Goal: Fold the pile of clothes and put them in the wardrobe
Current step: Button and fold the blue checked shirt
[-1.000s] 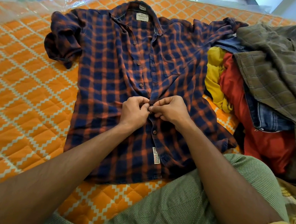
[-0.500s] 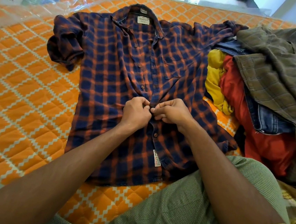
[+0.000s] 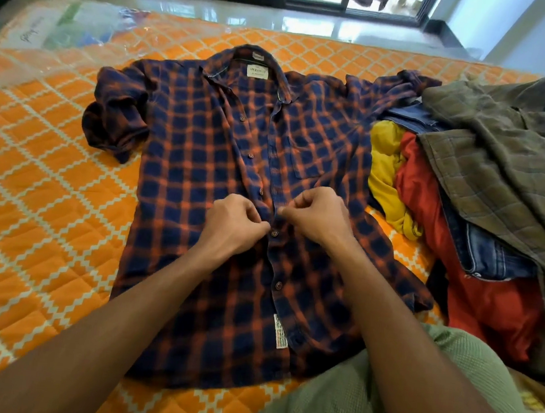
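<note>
The navy-and-orange plaid shirt (image 3: 203, 153) lies face up on the orange quilted mattress (image 3: 30, 216), filling the centre of the frame with its collar toward the top. The left hand (image 3: 234, 227) and right hand (image 3: 318, 215) meet at mid-frame. Each has its fingers curled, pinching one edge of the shirt's front opening just above a fastened button (image 3: 274, 233). The buttons higher up look undone, so this is likely buttoning before the fold. The main risk is mismatching. If the next button goes into the wrong hole, the front will sit skewed and the fold will come out lopsided. A weak pinch could also let the thin edge slip, so that the button pops back out. The sleeve (image 3: 116, 124) at upper left is bunched and would crease if folded as it lies. The other sleeve runs toward the pile of clothes (image 3: 464, 208) at right, where an olive checked garment (image 3: 501, 168) tops the heap. A hard tug on the shirt could drag that pile over. A leg in green cloth (image 3: 362, 398) at lower right seems to touch the hem and may pin it. No wardrobe is in view.
</note>
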